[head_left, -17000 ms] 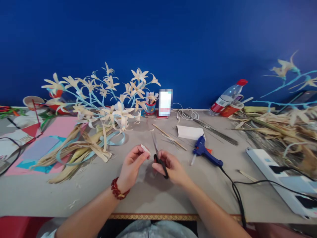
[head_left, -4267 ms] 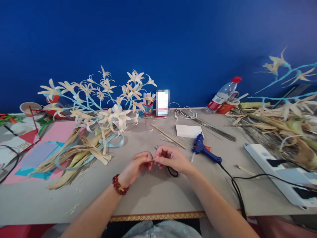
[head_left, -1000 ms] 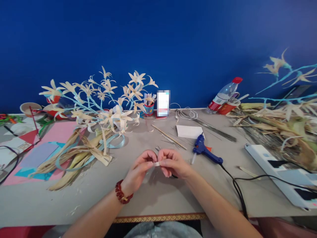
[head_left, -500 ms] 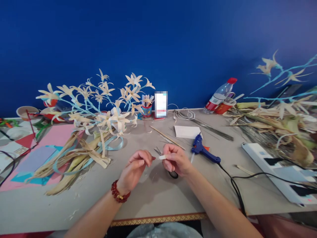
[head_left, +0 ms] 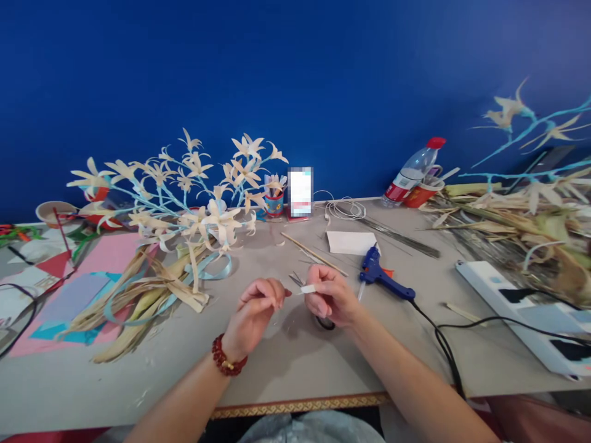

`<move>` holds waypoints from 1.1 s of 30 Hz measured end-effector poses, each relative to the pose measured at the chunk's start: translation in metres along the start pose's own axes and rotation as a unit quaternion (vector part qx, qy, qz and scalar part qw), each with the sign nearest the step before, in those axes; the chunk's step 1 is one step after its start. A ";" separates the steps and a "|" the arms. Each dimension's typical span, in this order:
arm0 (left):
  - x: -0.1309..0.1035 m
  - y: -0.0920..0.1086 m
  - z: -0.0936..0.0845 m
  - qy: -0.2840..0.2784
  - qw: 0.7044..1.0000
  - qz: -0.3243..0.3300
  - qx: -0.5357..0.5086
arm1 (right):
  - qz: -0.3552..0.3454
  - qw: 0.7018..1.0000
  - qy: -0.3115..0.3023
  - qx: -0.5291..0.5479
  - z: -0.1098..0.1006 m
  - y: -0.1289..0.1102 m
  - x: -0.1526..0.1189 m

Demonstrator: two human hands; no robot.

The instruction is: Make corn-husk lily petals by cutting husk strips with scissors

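Observation:
Between the thumb and fingertips of my right hand is a small pale strip of husk, its free end pointing left. My left hand, a red bead bracelet on its wrist, is curled with thumb and fingers pinched together, just left of the strip. Whatever thin thing it may hold is too small to make out. Partly hidden by my right hand, a pair of scissors lies on the table, the blades and a black handle loop showing.
A blue hot glue gun lies right of my hands, near a white power strip. Dried corn husks and husk flowers on blue stems are to the left. A bottle stands at the back right.
My hands stay close together in nearly the same pose, and the strip is turned slightly. The whole view has shifted a little.

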State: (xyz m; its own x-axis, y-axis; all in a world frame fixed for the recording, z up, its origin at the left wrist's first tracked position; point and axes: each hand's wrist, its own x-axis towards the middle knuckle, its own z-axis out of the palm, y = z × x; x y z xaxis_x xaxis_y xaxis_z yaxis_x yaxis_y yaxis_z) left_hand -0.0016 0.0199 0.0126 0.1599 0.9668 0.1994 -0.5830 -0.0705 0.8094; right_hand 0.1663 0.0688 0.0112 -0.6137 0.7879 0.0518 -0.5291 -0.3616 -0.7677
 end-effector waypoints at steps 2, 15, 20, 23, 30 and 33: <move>0.000 0.001 0.000 0.010 1.000 -0.005 0.014 | 0.013 1.000 0.001 -0.020 -0.001 -0.001 -0.001; -0.005 0.000 -0.004 -0.047 0.992 -0.097 0.069 | 0.091 0.980 -0.091 -0.151 0.008 -0.006 -0.003; -0.006 -0.002 -0.004 -0.036 0.989 -0.099 0.102 | 0.103 0.982 -0.080 -0.136 0.008 -0.001 -0.005; -0.005 -0.005 -0.004 -0.039 0.994 -0.073 0.074 | 0.104 0.990 -0.068 -0.067 0.004 -0.001 -0.003; -0.004 -0.002 -0.001 -0.030 0.995 -0.055 0.078 | 0.062 0.997 -0.015 -0.043 0.000 -0.009 -0.003; -0.006 -0.004 -0.002 -0.016 0.992 -0.080 0.100 | 0.081 0.992 -0.038 -0.095 0.006 -0.006 -0.005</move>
State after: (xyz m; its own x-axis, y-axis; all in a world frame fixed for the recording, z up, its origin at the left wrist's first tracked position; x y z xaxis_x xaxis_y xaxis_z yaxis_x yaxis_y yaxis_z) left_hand -0.0021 0.0146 0.0068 0.2646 0.9616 0.0735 -0.3781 0.0333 0.9252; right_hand 0.1691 0.0644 0.0190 -0.7275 0.6850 -0.0387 -0.3055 -0.3738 -0.8758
